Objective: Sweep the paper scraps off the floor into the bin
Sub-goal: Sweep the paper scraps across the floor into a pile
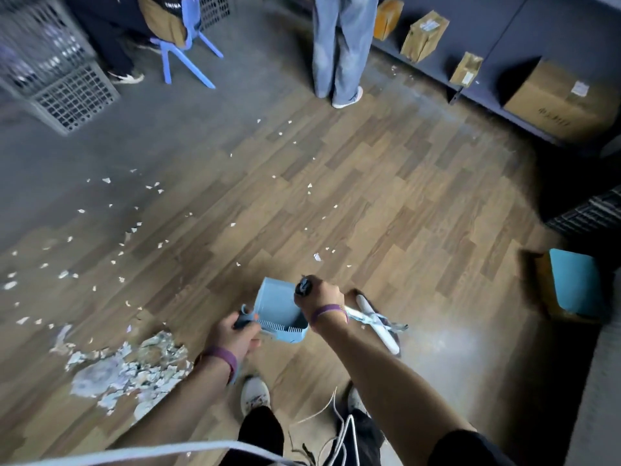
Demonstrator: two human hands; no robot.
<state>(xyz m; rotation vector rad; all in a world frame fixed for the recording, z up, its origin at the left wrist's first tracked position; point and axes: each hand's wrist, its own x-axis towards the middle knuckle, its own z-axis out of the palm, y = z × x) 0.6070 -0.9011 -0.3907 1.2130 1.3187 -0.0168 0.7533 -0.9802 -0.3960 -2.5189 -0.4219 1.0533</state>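
Many torn whitish paper scraps [127, 368] lie heaped and scattered; hands [235, 334] [317, 297] grip dustpan [279, 307] and broom [376, 326]

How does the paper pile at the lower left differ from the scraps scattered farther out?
The pile is dense, its pieces touching and overlapping; the scattered scraps lie apart, singly. The pile sits beside the left hand, which holds the dustpan; the scraps reach out toward the standing person. Both are pale paper on the floor.

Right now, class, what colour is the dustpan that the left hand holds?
Light blue; the head view shows the dustpan, its handle gripped by the left hand.
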